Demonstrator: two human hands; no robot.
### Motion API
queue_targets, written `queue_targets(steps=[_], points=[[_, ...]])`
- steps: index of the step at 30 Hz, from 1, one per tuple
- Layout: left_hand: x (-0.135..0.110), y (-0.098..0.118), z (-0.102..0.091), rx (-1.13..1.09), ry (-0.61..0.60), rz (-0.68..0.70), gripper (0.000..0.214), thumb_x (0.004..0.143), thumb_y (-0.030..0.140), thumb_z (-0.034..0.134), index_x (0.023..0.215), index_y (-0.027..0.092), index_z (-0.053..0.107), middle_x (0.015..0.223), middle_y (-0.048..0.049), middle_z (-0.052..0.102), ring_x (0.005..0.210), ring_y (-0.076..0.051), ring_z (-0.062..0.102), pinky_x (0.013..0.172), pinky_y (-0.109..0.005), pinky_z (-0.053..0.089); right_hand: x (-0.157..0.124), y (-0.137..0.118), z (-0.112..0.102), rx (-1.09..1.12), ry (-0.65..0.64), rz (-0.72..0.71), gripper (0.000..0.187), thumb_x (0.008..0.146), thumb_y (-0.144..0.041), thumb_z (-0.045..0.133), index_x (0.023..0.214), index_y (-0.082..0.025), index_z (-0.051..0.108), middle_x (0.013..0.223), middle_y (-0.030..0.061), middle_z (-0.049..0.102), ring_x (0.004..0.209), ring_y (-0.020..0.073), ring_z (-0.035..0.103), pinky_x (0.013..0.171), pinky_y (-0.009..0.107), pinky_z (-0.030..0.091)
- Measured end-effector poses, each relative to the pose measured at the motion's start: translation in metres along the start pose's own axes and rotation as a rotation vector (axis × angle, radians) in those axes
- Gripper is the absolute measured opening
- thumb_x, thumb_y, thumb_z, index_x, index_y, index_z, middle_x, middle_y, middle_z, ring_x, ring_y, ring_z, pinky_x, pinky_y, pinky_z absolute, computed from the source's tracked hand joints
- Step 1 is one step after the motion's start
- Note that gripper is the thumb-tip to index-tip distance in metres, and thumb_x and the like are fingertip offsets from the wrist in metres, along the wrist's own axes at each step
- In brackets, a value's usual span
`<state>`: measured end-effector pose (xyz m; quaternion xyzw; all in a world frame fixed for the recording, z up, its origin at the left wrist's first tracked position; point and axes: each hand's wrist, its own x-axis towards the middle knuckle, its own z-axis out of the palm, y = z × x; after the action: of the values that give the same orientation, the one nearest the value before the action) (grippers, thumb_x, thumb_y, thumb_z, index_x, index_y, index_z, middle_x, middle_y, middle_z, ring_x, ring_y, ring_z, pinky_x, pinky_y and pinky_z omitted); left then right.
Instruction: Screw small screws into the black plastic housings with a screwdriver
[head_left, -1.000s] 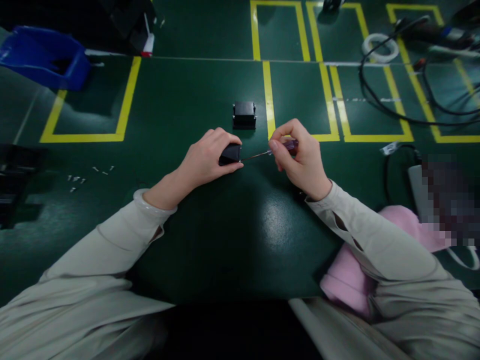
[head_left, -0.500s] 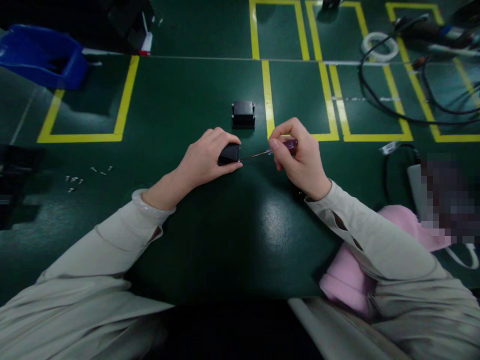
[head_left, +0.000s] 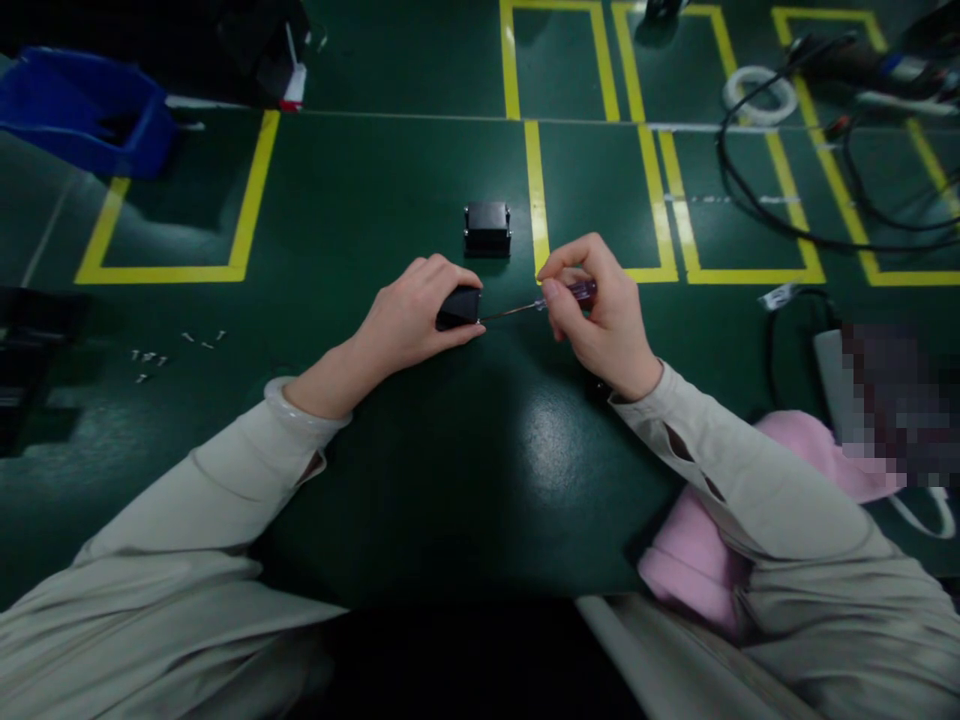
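Note:
My left hand (head_left: 415, 312) is closed around a small black box-shaped part (head_left: 459, 308), thumb along its near side and fingers over its far side. A screwdriver (head_left: 581, 291) with a dark reddish, see-through handle is pinched in my right hand (head_left: 596, 315). Its thin shaft points left, and the tip meets the right face of the held part near the lower corner, where a small bright spot shows. Just beyond my hands a second black box-shaped part (head_left: 487, 229), with small shiny screws at its corners, rests on the green work surface (head_left: 450, 450).
Several loose screws (head_left: 149, 357) lie at the left. A blue bin (head_left: 82, 115) stands at the far left. Black cable (head_left: 739, 180) and a white ring-shaped roll (head_left: 760, 95) are at the far right. Pink cloth (head_left: 694, 565) lies by my right forearm. Yellow tape marks rectangles on the surface.
My right hand and the screwdriver handle have turned very slightly; the tip stays at the same corner. The left hand and the held part have not visibly moved.

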<state>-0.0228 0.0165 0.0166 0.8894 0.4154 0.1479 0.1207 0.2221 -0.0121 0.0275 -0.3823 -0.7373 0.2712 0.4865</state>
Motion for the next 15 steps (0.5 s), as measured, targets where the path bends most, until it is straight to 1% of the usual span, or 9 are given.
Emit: queue_targets(steps=[3, 5, 8, 11, 15], points=[[0.0, -0.0003, 0.0001, -0.002, 0.001, 0.0, 0.04, 0.091, 0.043, 0.066, 0.123, 0.021, 0.056, 0.116, -0.0087, 0.062, 0.11, -0.028, 0.058, 0.094, -0.044, 0.051, -0.0012, 0.0003, 0.0002, 0.001, -0.019, 0.048, 0.017, 0.101, -0.038, 0.052, 0.092, -0.024, 0.052, 0.062, -0.0082, 0.048, 0.05, 0.0074, 0.046, 0.053, 0.026, 0.036], [-0.0002, -0.001, 0.0006, -0.005, 0.007, 0.008, 0.041, 0.091, 0.043, 0.066, 0.124, 0.021, 0.056, 0.117, -0.0091, 0.062, 0.109, -0.028, 0.058, 0.094, -0.044, 0.051, -0.0017, 0.0009, 0.0003, 0.003, -0.025, 0.054, 0.016, 0.102, -0.038, 0.052, 0.094, -0.024, 0.052, 0.061, -0.0087, 0.047, 0.049, 0.0072, 0.045, 0.053, 0.026, 0.036], [-0.0004, -0.0019, 0.0018, -0.004, 0.023, 0.029, 0.042, 0.091, 0.044, 0.066, 0.123, 0.019, 0.056, 0.118, -0.0094, 0.062, 0.108, -0.028, 0.059, 0.093, -0.043, 0.051, -0.0015, 0.0016, 0.0002, -0.013, -0.004, 0.009, 0.01, 0.101, -0.033, 0.051, 0.1, -0.023, 0.051, 0.064, -0.0079, 0.045, 0.054, 0.008, 0.047, 0.056, 0.026, 0.038], [-0.0006, -0.0025, 0.003, 0.007, 0.038, 0.043, 0.041, 0.091, 0.044, 0.066, 0.122, 0.018, 0.057, 0.117, -0.0092, 0.062, 0.107, -0.028, 0.059, 0.092, -0.042, 0.05, -0.001, 0.0014, -0.0003, -0.035, 0.002, -0.014, 0.011, 0.099, -0.032, 0.052, 0.105, -0.023, 0.051, 0.068, -0.0069, 0.045, 0.058, 0.0086, 0.048, 0.058, 0.026, 0.039], [-0.0006, -0.0027, 0.0034, 0.012, 0.04, 0.035, 0.041, 0.091, 0.044, 0.066, 0.122, 0.018, 0.057, 0.117, -0.0091, 0.063, 0.107, -0.028, 0.059, 0.093, -0.042, 0.05, -0.0014, 0.0007, -0.0004, -0.031, -0.021, 0.01, 0.015, 0.101, -0.038, 0.052, 0.099, -0.023, 0.052, 0.069, -0.0061, 0.048, 0.059, 0.0082, 0.051, 0.057, 0.025, 0.04]])
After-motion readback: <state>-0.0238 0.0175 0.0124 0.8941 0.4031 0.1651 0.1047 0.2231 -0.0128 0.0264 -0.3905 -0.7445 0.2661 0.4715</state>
